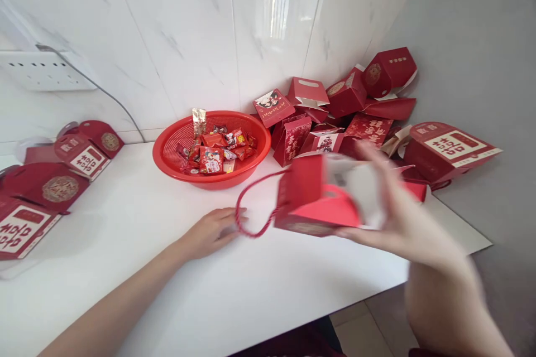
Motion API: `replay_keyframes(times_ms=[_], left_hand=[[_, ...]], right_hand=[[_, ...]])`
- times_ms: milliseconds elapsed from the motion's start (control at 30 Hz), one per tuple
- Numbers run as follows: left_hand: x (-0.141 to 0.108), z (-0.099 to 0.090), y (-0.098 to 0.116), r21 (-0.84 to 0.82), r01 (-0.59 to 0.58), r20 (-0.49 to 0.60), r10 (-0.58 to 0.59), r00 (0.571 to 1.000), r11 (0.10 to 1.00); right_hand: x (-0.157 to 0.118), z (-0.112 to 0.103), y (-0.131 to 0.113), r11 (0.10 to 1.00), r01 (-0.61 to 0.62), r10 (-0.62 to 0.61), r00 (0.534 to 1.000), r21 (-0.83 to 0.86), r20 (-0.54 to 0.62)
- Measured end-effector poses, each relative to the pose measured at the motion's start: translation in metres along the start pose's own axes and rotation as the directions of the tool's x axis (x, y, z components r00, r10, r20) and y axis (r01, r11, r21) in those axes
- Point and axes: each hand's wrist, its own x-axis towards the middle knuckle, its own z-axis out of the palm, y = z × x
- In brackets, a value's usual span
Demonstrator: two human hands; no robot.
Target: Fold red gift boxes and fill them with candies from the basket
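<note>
My right hand (402, 217) grips a red gift box (305, 195), tilted on its side above the white table, its pale inside facing right; hand and box are partly blurred. A red cord handle loops out from the box's left side. My left hand (215, 230) is low over the table beside that loop, its fingers apart and their tips close to the cord. Whether they touch it is unclear. Behind my left hand stands a red plastic basket (167, 163) with wrapped candies (211, 159) in it.
Several red boxes (293, 136) are piled at the back right against the tiled wall (272, 28). More red boxes (62, 187) stand at the left edge. A cable (104, 91) runs from the power strip (46, 71) down behind the table (146, 223).
</note>
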Motion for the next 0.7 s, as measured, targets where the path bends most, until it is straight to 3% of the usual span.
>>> replay_keyframes(times_ms=[67, 133, 200, 300, 367, 433, 500, 600, 700], left_hand=[[-0.007, -0.018, -0.001, 0.008, 0.063, -0.099, -0.062, 0.993, 0.998], [-0.017, -0.041, -0.001, 0.048, 0.149, -0.236, -0.133, 0.963, 0.988], [-0.027, -0.064, 0.005, 0.089, 0.212, -0.395, -0.161, 0.904, 0.973], [-0.03, -0.088, 0.023, 0.1, 0.194, -0.538, -0.111, 0.835, 0.976], [-0.02, -0.093, 0.037, 0.101, 0.1, -0.499, -0.036, 0.866, 0.99], [-0.002, -0.09, 0.048, 0.116, -0.025, -0.374, 0.067, 0.925, 0.993], [0.017, -0.082, 0.054, 0.14, -0.143, -0.233, 0.173, 0.957, 0.98], [0.035, -0.07, 0.054, 0.182, -0.241, -0.103, 0.262, 0.959, 0.953], [0.032, -0.07, 0.048, 0.216, -0.215, -0.117, 0.244, 0.963, 0.952]], right_hand=[[0.034, 0.049, 0.005, 0.991, 0.018, -0.053, 0.96, 0.13, 0.275], [0.054, 0.081, 0.008, 0.981, 0.055, -0.127, 0.905, 0.184, 0.405], [0.063, 0.094, 0.006, 0.978, 0.111, -0.174, 0.897, 0.174, 0.405], [0.066, 0.092, 0.001, 0.974, 0.176, -0.208, 0.943, 0.141, 0.261], [0.067, 0.092, -0.001, 0.958, 0.247, -0.273, 0.941, 0.144, 0.201], [0.066, 0.099, 0.001, 0.929, 0.334, -0.363, 0.909, 0.16, 0.206], [0.064, 0.108, 0.003, 0.903, 0.389, -0.422, 0.884, 0.184, 0.199], [0.059, 0.115, 0.007, 0.895, 0.393, -0.424, 0.896, 0.209, 0.13], [0.054, 0.11, 0.012, 0.904, 0.352, -0.379, 0.923, 0.242, 0.074]])
